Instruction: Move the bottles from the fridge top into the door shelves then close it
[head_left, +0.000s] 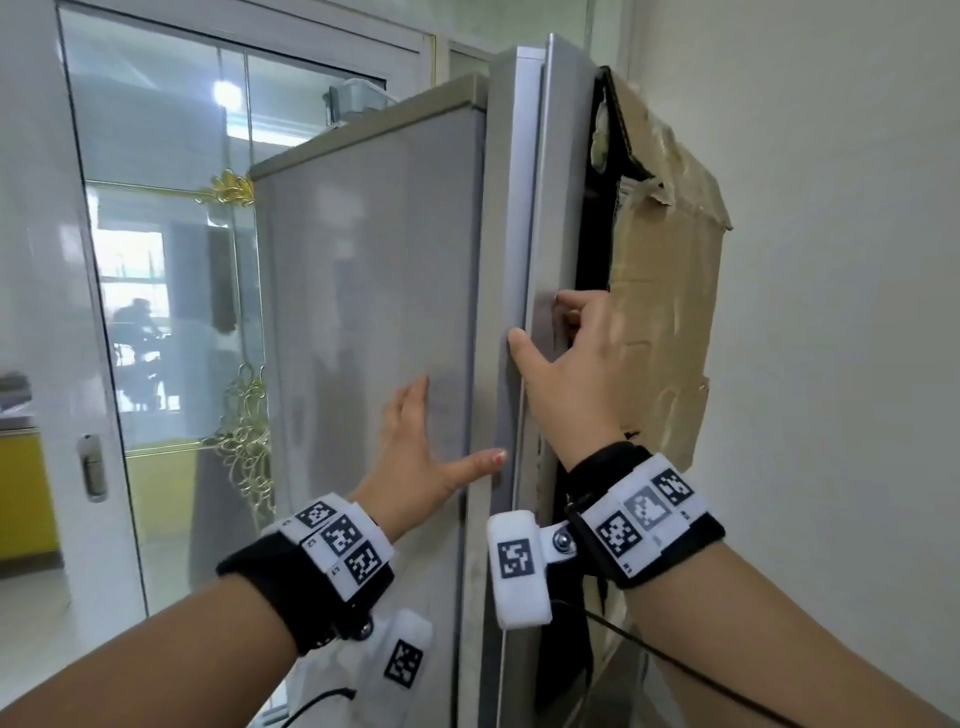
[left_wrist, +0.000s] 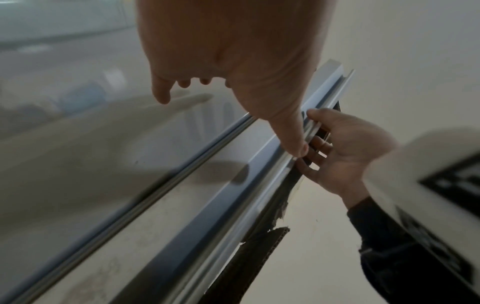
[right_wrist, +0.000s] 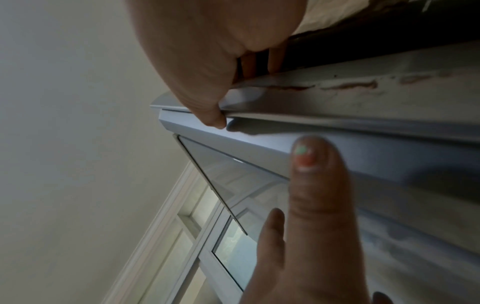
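Observation:
The grey fridge door (head_left: 363, 312) fills the middle of the head view, and I see no gap along its pale edge strip (head_left: 506, 218). My left hand (head_left: 415, 457) lies flat on the door front, fingers straight, thumb (left_wrist: 291, 133) reaching onto the strip. My right hand (head_left: 566, 374) grips the fridge's right side panel (head_left: 556, 182): its thumb (right_wrist: 210, 115) rests at the strip and its fingers (left_wrist: 322, 146) curl behind the panel's rear edge into the dark gap. No bottle shows in any view, and the door shelves are hidden.
A clear plastic box (head_left: 358, 98) stands on the fridge top. Torn brown cardboard (head_left: 665, 312) leans between the fridge and the white wall (head_left: 831, 312) on the right. A glass sliding door (head_left: 156, 260) with gold trim stands to the left.

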